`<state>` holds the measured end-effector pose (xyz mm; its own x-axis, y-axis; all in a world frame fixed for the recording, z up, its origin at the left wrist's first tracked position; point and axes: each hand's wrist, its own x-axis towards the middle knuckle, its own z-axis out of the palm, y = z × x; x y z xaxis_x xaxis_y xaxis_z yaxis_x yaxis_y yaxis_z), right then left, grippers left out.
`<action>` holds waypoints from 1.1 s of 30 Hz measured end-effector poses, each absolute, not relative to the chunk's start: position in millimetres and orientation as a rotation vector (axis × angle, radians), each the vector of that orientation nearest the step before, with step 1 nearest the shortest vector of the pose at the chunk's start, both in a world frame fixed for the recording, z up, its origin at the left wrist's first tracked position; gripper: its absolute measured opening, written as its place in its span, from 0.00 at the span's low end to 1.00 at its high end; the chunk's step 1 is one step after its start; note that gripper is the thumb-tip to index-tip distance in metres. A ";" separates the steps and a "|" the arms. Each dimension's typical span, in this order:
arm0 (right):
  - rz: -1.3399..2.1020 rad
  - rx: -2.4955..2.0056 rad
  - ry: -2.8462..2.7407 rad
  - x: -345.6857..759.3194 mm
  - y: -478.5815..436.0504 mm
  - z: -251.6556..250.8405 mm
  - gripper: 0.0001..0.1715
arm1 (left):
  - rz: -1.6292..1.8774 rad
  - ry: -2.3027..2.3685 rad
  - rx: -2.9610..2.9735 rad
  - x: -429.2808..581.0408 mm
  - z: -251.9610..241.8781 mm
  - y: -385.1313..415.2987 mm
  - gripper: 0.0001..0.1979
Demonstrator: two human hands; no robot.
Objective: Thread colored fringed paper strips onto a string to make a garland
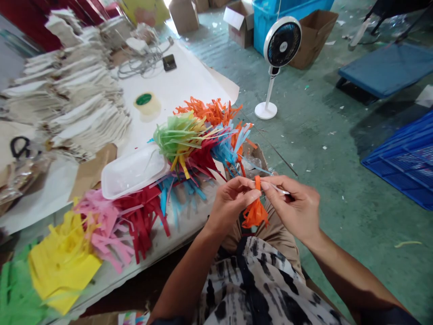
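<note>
Hands close together above the lap, fingertips meeting. Left hand (pixel 230 204) pinches the top of an orange paper fringe (pixel 255 215); right hand (pixel 291 204) pinches a thin white strip (pixel 279 190), its end running to the same spot. Fringe lies between the hands, neither clearly nearer, long axis roughly upright, cut ends hanging down toward the lap. Gathered into a narrow neck at top, loose and flared below. Beneath the hands: khaki shorts (pixel 272 232) and a black-and-white patterned shirt (pixel 253 284). To the left, a table covered in white paper (pixel 189 79) holds bunches of fringe in yellow (pixel 62 262), pink (pixel 101 225), red (pixel 142 216) and green (pixel 179 137), plus a white foam tray (pixel 133 171) and a roll of tape (pixel 147 104). Stacked beige cloth pieces (pixel 74 101) further left. On the floor beyond, a white fan (pixel 280 45) and a blue plastic crate (pixel 402 158)
</note>
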<state>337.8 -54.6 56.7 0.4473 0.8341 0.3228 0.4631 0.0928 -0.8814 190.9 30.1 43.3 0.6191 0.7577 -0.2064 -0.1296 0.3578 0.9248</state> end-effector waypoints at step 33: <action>0.715 -1.327 -1.461 355.7 -81.9 60.8 0.06 | 0.862 0.535 1.685 183.9 87.0 9.2 0.08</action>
<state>355.7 -81.9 60.8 0.0970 0.9558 0.2774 0.3677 0.2246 -0.9024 183.9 9.2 87.0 0.6312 0.7271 0.2700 -0.0818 -0.2837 0.9554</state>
